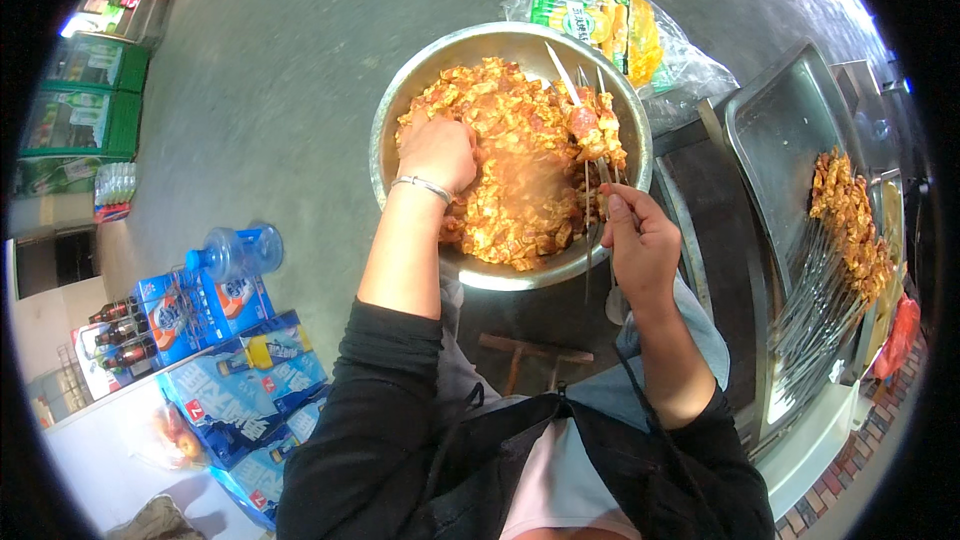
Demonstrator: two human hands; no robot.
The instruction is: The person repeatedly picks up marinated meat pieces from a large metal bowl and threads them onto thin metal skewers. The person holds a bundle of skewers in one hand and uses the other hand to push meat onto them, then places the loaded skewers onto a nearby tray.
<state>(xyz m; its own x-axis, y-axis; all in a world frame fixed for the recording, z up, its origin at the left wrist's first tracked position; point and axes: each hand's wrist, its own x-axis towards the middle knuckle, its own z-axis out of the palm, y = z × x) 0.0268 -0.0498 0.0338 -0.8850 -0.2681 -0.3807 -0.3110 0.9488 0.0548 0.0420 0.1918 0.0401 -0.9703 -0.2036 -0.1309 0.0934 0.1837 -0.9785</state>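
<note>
A large metal basin point(384, 109) in front of me holds a heap of seasoned raw meat pieces point(517, 217). My left hand point(439, 154), with a bangle at the wrist, reaches into the heap near the left wall; its fingertips are hidden. My right hand point(643, 240) pinches a flat metal skewer point(562, 73) at the basin's right side. Meat is threaded on that skewer below its bare, pointed tip. Beside it, more threaded skewers point(611, 136) lie against the basin's right inner wall.
To the right, a metal tray point(772, 135) carries a pile of loaded skewers point(844, 232). A clear plastic bag with a printed pack point(592, 19) lies beyond the basin. Drink cartons point(232, 390) and an empty blue water jug point(240, 251) stand at left.
</note>
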